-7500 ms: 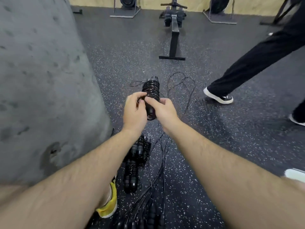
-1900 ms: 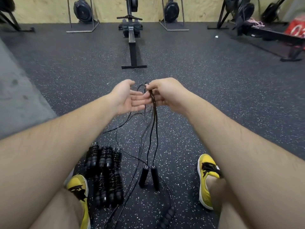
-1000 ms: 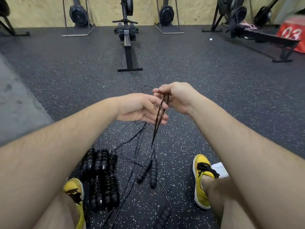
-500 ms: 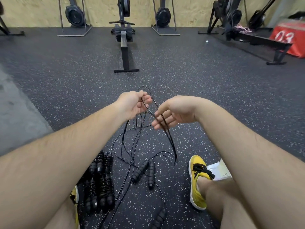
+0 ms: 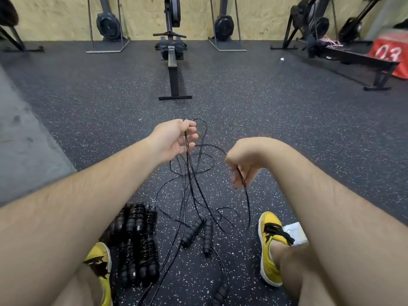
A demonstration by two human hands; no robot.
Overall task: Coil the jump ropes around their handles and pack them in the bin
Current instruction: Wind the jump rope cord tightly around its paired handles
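Observation:
Thin black jump rope cord (image 5: 194, 186) hangs in tangled loops between my hands and the floor. My left hand (image 5: 174, 139) pinches a strand of it near the fingertips. My right hand (image 5: 241, 164) is lower and to the right, with its fingers curled round another strand that droops toward my right shoe. Two black foam handles (image 5: 198, 233) lie side by side on the floor under the loops. A further handle (image 5: 219, 294) lies near the bottom edge. Several coiled ropes (image 5: 134, 241) sit bundled by my left shoe. No bin is in view.
My yellow shoes (image 5: 270, 246) sit either side of the ropes, with a white scrap (image 5: 294, 233) by the right one. A rowing machine (image 5: 173, 62) stands ahead on the speckled rubber floor. Another rower and a red box (image 5: 390, 56) are at the far right.
My hands have drawn apart. The right hand dropped lower and curled round its strand, while the left hand stayed up with a strand. The loops between them spread wider.

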